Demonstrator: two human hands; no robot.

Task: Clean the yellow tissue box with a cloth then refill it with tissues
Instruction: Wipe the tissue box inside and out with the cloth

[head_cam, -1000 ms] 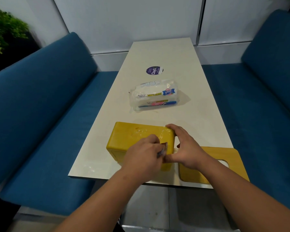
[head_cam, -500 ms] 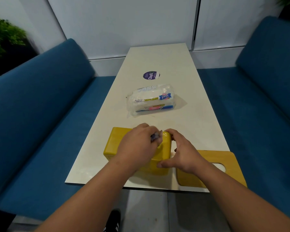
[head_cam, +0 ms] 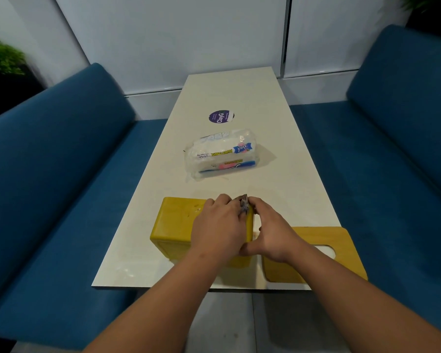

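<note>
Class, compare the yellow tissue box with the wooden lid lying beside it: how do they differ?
The yellow tissue box is a deep block; the wooden lid is a flat panel. The box is held between both hands, the left hand pressing a cloth on it; the lid lies untouched. The lid has an oval slot; the box's visible faces are solid. Both sit at the table's near edge.

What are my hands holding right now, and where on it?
The left hand grips a cloth on top of the yellow tissue box; the right hand holds the box by its right end.
</note>
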